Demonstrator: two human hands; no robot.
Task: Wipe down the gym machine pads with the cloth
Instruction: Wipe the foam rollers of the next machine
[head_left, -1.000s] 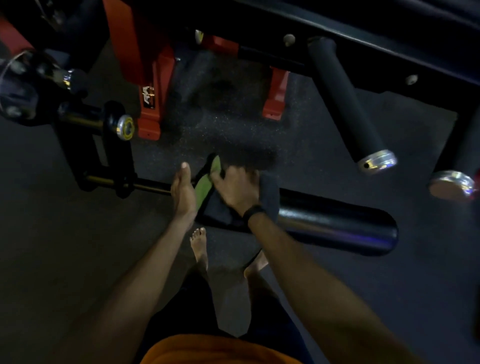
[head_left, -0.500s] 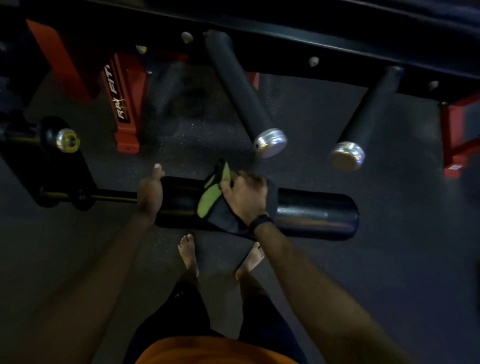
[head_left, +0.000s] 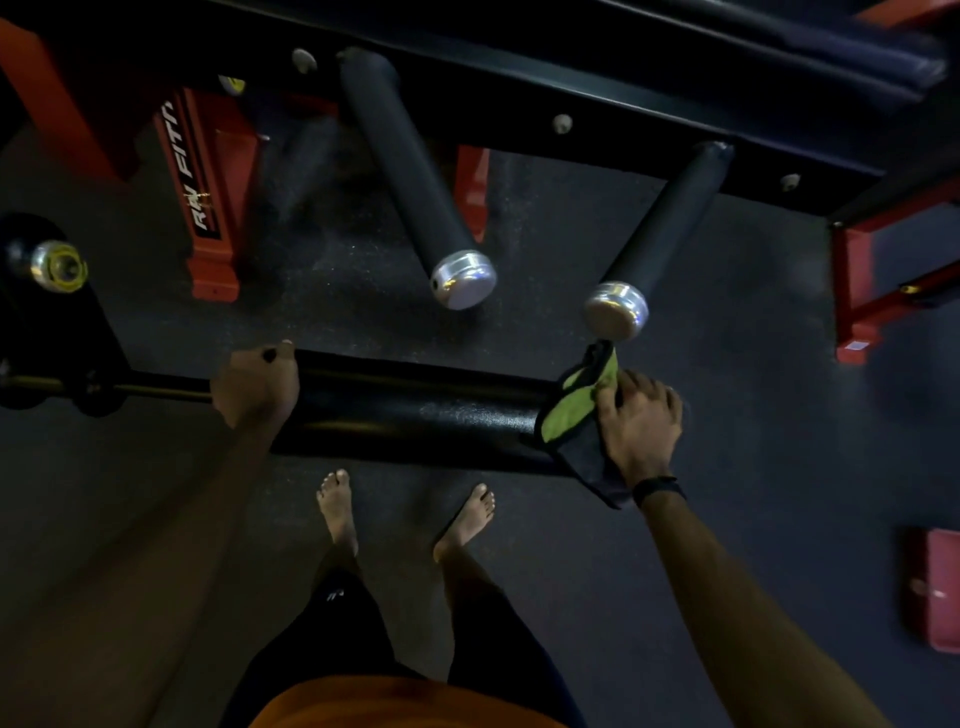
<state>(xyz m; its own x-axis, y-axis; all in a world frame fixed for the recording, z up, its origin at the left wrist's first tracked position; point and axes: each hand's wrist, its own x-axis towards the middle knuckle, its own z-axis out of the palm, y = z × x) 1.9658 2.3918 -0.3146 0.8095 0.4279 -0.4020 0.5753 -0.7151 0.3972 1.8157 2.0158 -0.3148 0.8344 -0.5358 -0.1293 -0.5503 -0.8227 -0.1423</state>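
1. Dark speckled rubber floor (head_left: 597, 571) filled the head view, with the red-and-black frame (head_left: 208, 208) of a gym machine beyond both hands and the person's bare feet below them.
2. Between the hands ran the long black roller pad (head_left: 415, 415), lying crosswise on its thin bar.
3. At the pad's near-left end, the left hand (head_left: 255, 387) curled over the top and gripped it, the thumb lying on the far side.
4. At the pad's right end, the right hand (head_left: 641, 421) pressed the dark cloth (head_left: 576, 421) with its green patch against the pad, fingers bent over the fabric; the cloth draped down below the wrist.
5. Two upright black handles (head_left: 400, 166) with silver caps stood beyond the right hand, one cap just above the cloth.
6. Judged from this, the stroke was at the pad's end. To do it well, the left hand should brace the roller against turning, while the right kept the cloth wrapped snugly and covered the end face and underside too.
7. Those handles and the remaining pads looked not yet wiped.
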